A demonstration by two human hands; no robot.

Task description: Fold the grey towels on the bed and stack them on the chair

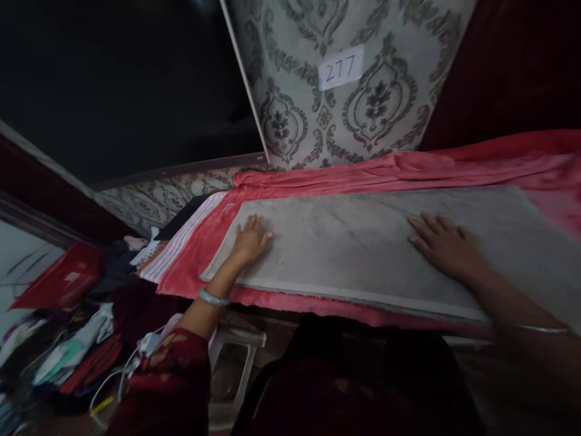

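Observation:
A long grey cloth (pixel 336 242) with a pale hem lies flat across a red blanket (pixel 186 260). Near the cloth's left end my left hand (pixel 250 242) rests on it, palm down with the fingers spread. Farther right my right hand (pixel 447 245) also lies on the cloth, fingers stretched toward the wall and slightly apart. Neither hand grips anything. A few faint creases run over the cloth between the two hands. Its far right end runs past my right forearm, partly hidden by it.
A striped cloth (pixel 179 239) shows under the blanket's left side. A dark television screen (pixel 131 85) stands at the back left, beside patterned wallpaper with a paper (pixel 341 68) marked 277. Piled clothes (pixel 77 351) lie at lower left. A white plastic stool (pixel 247 345) is below the front edge.

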